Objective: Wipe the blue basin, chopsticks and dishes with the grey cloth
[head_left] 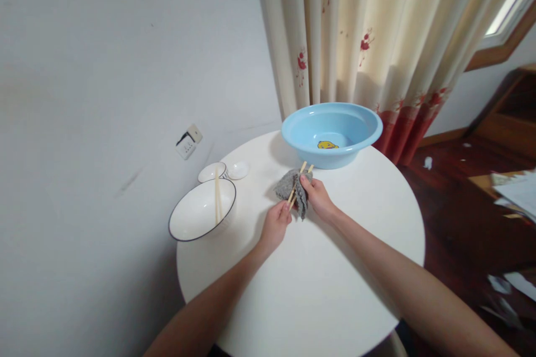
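Over the middle of the white round table, my left hand (276, 222) grips a pair of wooden chopsticks (291, 196) near their lower ends. My right hand (317, 194) is closed on a grey cloth (288, 181), which is folded around the upper part of the chopsticks. Their far tips stick out above the cloth, slightly apart. Part of the cloth hangs down between my two hands. Just beyond my right hand stands a light blue basin (333, 159) with a yellow duck picture inside.
On the left of the table (318, 301) stands a large white bowl (196, 212) with a dark rim, another pair of chopsticks (218, 201) lying across it. Behind it are a smaller bowl (209, 173) and a small white dish (238, 170). A wall and curtain (355, 22) border the table.
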`<state>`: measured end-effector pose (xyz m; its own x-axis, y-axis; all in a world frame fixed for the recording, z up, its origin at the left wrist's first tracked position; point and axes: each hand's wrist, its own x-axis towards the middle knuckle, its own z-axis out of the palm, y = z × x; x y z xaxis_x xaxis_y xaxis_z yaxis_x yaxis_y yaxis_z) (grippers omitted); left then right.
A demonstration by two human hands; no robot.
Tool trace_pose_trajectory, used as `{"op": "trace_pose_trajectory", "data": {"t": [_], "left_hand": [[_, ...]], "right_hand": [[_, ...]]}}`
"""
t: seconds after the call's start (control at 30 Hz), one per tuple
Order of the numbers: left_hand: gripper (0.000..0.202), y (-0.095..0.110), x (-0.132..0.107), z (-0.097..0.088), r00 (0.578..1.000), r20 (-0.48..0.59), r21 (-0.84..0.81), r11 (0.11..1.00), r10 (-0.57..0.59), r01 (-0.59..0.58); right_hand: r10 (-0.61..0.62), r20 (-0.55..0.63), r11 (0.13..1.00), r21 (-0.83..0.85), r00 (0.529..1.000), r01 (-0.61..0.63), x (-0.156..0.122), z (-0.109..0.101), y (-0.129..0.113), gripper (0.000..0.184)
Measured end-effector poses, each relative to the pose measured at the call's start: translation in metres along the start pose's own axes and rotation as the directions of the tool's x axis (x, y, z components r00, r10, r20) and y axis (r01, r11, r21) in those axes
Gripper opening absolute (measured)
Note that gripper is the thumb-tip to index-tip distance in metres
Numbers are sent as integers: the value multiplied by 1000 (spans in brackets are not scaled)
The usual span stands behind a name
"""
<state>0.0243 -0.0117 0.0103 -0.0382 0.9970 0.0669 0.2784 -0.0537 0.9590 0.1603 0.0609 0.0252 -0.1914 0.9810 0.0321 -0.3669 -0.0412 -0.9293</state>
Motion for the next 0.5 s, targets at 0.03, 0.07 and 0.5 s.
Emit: {"op": "trace_pose_trajectory", "data": {"t": [0.03,0.07,0.5], "left_hand": [[47,0,0,0,1000,4,1,1000,5,-5],[47,0,0,-1,1000,9,5,1000,12,-12],[42,-1,-1,0,999,10,13,999,35,-35]], "right_hand": [[-14,-24,1000,-6,1000,14,0,0,-1,60],[-29,-50,999,-15,998,29,0,0,-1,60],[-108,-137,993,-62,985,100,7,-10,0,61]]}}
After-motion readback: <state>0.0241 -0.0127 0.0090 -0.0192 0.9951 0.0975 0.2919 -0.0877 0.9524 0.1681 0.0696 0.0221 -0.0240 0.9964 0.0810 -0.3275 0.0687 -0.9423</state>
